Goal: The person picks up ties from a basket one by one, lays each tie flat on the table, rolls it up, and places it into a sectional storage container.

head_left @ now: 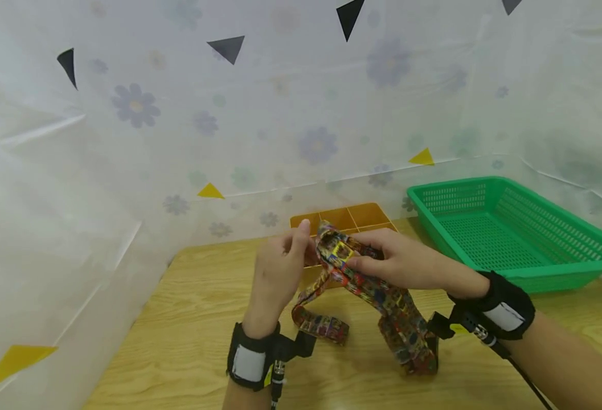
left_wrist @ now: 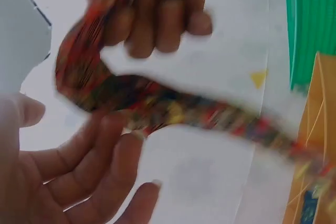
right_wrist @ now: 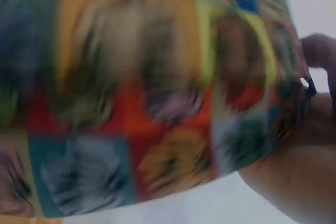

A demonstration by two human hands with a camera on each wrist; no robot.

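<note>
Over the wooden table (head_left: 188, 319), the right hand (head_left: 408, 265) is pinching the colorful tie (head_left: 383, 299) to keep it up, while the left hand (head_left: 277, 273) is touching it with straight fingers.

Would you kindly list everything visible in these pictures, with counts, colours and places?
Patterned fabric necktie: one, multicoloured, held above the table, ends resting on it.
Divided plastic tray: one, orange, behind the hands.
Perforated plastic basket: one, green, table's right side.
Wooden table: one, light brown.
Floral curtain: white, with black and yellow triangles, behind.
Wrist cameras: two, black straps.
Left hand: touches the necktie, fingers straight.
Right hand: pinches the necktie.
</note>
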